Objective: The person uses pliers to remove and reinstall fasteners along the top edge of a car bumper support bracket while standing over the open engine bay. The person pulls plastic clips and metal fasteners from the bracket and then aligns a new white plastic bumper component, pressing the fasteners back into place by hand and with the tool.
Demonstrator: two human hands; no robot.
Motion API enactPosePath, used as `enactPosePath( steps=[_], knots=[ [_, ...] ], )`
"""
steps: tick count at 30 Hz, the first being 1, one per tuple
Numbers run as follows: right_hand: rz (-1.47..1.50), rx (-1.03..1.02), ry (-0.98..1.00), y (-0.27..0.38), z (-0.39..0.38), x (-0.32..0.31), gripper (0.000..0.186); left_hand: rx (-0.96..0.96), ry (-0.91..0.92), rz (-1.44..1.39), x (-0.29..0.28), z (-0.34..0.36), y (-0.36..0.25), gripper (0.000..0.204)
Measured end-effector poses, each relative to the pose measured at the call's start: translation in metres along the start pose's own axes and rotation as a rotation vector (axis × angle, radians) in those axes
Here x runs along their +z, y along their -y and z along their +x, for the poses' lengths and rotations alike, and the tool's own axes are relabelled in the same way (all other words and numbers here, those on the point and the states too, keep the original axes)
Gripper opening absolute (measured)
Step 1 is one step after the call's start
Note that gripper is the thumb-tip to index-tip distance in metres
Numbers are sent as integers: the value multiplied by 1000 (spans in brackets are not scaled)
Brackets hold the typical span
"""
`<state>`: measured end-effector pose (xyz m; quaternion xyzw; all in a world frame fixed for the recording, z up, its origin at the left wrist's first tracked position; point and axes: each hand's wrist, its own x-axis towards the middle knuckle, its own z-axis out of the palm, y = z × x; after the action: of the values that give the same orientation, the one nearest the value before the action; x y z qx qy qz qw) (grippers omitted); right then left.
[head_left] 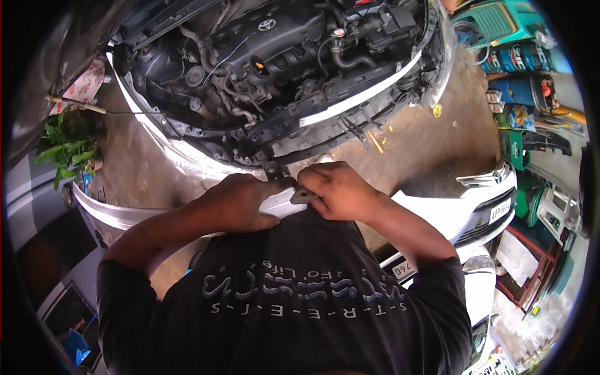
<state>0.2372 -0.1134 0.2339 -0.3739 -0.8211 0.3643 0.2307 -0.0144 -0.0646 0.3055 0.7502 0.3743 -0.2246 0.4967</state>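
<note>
At the centre, my right hand [334, 190] is closed round a small grey metal piece [304, 196] with a hole in it, held beside a dark metal bracket [274, 170]. My left hand [247, 203] grips just left of it, fingertips at the bracket, thumb lower down against a white and silver panel [278, 205] close to my body; exactly what its fingers hold is hidden. Beyond both hands is the front of a white car with its bonnet raised, showing the black engine [262, 56] and the front crossmember [350, 94].
A detached white bumper [469, 206] lies at the right. A long silver trim piece [119, 215] extends leftward. Potted plants [69, 147] stand at the left. Plastic stools [494, 19], bins, a red rack [522, 275] and tools line the right. A yellow-handled tool [375, 140] lies on the floor.
</note>
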Motion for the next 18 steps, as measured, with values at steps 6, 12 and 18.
enactPosePath(
  steps=[6, 12, 18],
  knots=[
    [129, 183, 54, 5, -5, 9, 34, -7, -4, -37, -2, -9, -2, 81],
    [-71, 204, -9, 21, 15, 3, 38, -150, -180, -85, 19, -19, -6, 81],
    [-54, -128, 239, 16, 45, -33, 28, -55, -249, -132, 19, -30, -2, 79]
  ],
)
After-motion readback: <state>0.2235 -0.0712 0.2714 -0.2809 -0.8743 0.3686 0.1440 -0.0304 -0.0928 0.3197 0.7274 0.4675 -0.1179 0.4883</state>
